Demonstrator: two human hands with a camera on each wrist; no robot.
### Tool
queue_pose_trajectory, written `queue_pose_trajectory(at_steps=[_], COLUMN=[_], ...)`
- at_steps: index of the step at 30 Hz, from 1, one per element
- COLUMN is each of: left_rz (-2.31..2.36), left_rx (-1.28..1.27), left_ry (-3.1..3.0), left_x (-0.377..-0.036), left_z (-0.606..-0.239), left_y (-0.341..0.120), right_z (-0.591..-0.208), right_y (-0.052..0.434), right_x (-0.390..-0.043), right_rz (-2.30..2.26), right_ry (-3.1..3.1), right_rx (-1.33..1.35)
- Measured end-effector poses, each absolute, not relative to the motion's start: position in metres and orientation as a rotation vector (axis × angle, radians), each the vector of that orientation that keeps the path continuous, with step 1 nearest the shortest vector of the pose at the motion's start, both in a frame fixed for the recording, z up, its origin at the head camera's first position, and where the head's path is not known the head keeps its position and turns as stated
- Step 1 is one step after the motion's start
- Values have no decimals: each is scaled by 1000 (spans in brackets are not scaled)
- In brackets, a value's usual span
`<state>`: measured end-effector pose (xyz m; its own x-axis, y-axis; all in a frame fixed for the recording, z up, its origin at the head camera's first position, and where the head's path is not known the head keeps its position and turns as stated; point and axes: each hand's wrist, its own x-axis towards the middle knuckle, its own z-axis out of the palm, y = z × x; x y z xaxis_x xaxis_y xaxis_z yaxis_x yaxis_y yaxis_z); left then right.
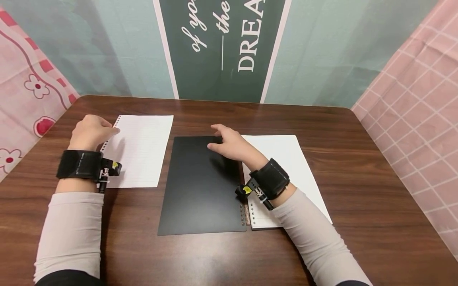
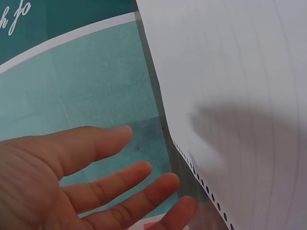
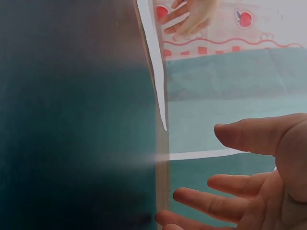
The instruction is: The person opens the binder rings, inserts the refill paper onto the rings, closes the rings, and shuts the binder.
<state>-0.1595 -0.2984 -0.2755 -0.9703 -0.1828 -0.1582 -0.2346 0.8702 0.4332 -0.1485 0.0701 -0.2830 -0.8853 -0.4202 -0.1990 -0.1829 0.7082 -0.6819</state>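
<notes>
A loose sheet of lined, hole-punched paper (image 1: pixel 139 149) (image 2: pixel 240 96) lies on the left of the wooden table. My left hand (image 1: pixel 91 131) (image 2: pixel 86 182) hovers at its punched edge with fingers straight and relaxed, holding nothing. In the middle lies an open ring binder: its black cover (image 1: pixel 202 184) (image 3: pixel 72 120) is folded out flat, and a stack of white pages (image 1: pixel 286 167) sits to the right of the rings (image 1: pixel 245 214). My right hand (image 1: pixel 229 145) (image 3: pixel 254 182) hangs above the cover's far right corner, fingers spread, empty.
The brown table (image 1: pixel 358 190) reaches to a teal backdrop with a dark green lettered poster (image 1: pixel 222 47). Pink patterned cloth (image 1: pixel 418 107) hangs on the right side and another (image 1: pixel 25 91) on the left.
</notes>
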Motion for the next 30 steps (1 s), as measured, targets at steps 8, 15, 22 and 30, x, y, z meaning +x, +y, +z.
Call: queue_pose_trajectory(at_steps=[8, 15, 22, 30], left_rz=[520, 386, 300, 408], left_rx=[-218, -193, -156, -239], left_ry=[2800, 2745, 2823, 2772], left_x=[-158, -159, -161, -161], left_z=[-276, -277, -279, -280], left_y=[-301, -299, -297, -297], right_z=[-285, -286, -287, -292], right_y=[60, 54, 49, 42], right_x=[-149, -149, -148, -151], right_rz=[-981, -973, -964, -990], right_ry=[2561, 2556, 2552, 2536], right_rx=[-476, -497, -494, -501])
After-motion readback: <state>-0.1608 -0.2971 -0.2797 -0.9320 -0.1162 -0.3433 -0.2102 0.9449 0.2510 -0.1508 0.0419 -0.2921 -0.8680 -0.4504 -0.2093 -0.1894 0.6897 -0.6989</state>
